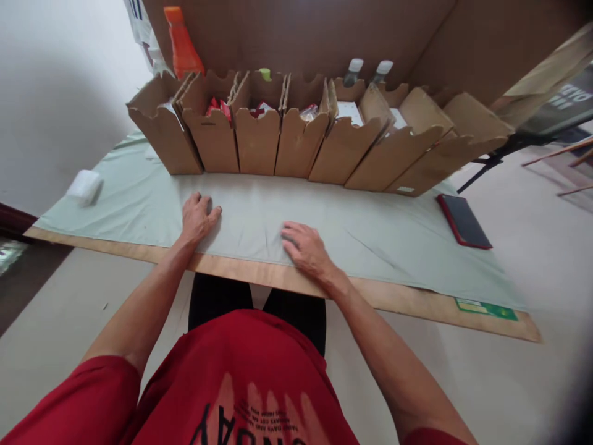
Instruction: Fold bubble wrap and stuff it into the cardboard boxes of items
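Note:
My left hand [198, 217] rests on the pale green cloth [250, 210] near the table's front edge, fingers curved and apart, holding nothing. To its right, my right hand [306, 247] lies on the same cloth with its fingers loosely bent, also holding nothing. Beyond both hands stands a row of several cardboard bins [257, 145]. Red packets [218, 109] show in one bin on the left side, and a white box or card [349, 112] in one right of the middle. The lower contents of the bins are hidden.
A dark phone-like slab with a red edge [464, 221] lies at the right. At the left sits a white wrapped bundle [84, 187]. Behind the bins stand an orange bottle [184, 46] and two white-capped bottles [354, 69]. The wooden table edge [245, 269] shows along the front.

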A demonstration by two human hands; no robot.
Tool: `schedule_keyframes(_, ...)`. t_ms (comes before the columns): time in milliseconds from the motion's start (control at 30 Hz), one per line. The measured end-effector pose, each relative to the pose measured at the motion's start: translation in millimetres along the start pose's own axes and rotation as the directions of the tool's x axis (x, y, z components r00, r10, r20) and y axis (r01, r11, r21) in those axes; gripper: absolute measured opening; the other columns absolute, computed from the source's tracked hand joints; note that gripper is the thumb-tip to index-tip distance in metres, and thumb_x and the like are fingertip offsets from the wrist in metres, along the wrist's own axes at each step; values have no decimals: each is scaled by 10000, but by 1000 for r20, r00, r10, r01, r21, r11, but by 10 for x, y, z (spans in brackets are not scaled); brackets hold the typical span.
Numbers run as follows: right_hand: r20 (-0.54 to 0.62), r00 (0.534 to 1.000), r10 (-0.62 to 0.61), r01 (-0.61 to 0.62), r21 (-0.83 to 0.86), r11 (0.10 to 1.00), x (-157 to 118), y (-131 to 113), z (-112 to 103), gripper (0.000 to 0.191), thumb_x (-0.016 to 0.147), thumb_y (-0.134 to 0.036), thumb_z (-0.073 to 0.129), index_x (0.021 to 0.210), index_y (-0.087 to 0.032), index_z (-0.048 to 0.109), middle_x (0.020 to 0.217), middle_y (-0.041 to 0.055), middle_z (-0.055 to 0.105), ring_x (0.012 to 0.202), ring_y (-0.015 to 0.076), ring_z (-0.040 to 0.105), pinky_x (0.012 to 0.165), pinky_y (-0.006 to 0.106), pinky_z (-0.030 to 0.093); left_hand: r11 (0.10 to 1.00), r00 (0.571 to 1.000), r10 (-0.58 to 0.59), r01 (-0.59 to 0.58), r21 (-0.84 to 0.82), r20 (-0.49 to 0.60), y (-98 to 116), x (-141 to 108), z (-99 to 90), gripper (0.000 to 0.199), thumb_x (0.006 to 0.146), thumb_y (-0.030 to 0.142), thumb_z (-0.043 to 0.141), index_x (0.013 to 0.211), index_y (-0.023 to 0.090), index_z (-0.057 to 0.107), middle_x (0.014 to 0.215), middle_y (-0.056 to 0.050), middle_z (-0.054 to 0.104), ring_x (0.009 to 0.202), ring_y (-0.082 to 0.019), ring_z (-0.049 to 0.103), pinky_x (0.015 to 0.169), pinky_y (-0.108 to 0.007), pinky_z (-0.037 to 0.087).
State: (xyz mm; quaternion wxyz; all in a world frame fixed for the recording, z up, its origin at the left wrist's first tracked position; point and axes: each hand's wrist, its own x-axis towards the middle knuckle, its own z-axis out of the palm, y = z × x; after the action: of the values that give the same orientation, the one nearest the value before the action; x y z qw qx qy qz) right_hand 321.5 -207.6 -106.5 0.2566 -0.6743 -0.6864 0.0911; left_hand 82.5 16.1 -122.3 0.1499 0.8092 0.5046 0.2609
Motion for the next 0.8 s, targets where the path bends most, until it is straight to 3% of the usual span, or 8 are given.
schedule_keyframes(133, -52, 993, 102, -102, 11, 995, -126, 235, -144, 285, 971, -207, 522, 1177, -206, 719, 1427, 115, 640, 1322, 291, 559, 1088, 530, 405, 1000, 1000, 9, -9, 20, 11, 33, 5, -29, 368, 857, 366, 575, 1136, 149, 676, 1387, -210, 562, 1371, -397, 453, 1214, -560, 292)
schedule_keyframes(400, -86, 987, 136, -134, 24, 991, -114, 140, -110, 270, 960, -207, 537, 1152, -189, 725, 1405, 120, 656, 1310, 290, 563, 1081, 513, 398, 998, 999, 32, -32, 55, 12, 77, -11, -68, 371, 863, 351, 549, 1129, 121, 668, 1329, -229, 573, 1335, -389, 471, 1191, -546, 306)
schedule_keyframes(800, -106, 987, 124, -124, 6, 992, -122, 182, -91, 266, 944, -195, 548, 1135, -193, 733, 1389, 119, 670, 1297, 290, 576, 1080, 507, 411, 994, 999, 42, -41, 105, -7, 10, -6, -4, 402, 877, 377, 543, 1150, 120, 688, 1342, -212, 599, 1321, -368, 503, 1168, -500, 352)
